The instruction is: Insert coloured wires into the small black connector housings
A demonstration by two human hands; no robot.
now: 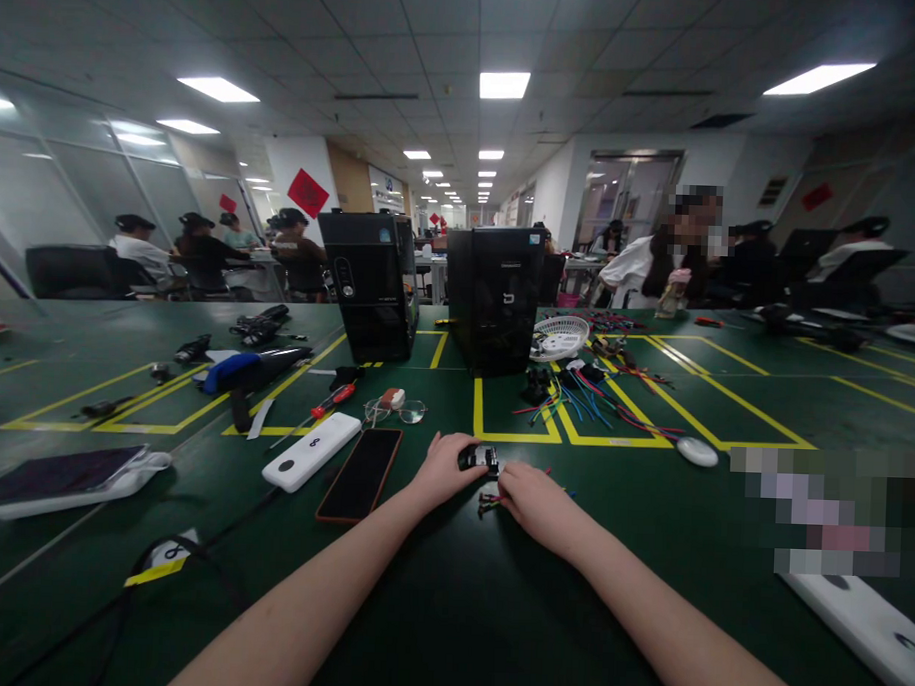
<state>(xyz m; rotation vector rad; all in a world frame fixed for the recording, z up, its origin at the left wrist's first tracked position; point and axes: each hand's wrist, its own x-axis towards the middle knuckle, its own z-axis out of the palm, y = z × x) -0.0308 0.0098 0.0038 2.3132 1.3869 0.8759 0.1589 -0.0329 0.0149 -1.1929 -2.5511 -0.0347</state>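
My left hand [444, 469] is closed round a small black connector [479, 457] on the green table [448, 603]. My right hand [536, 501] lies just to its right, fingers curled over a short bundle of coloured wires [489, 501] that leads to the connector. Both forearms reach in from the bottom of the view. A black phone [361, 474] and a white power bank [311, 451] lie to the left of my left hand.
Two black computer towers [369, 285] [495, 296] stand at mid-table. Loose coloured cables [598, 393], a white fan grille [559, 338], a white mouse [697, 451], glasses [395, 409], a red screwdriver [327, 403] and a blue-black tool [250, 369] lie around. People sit at the far tables.
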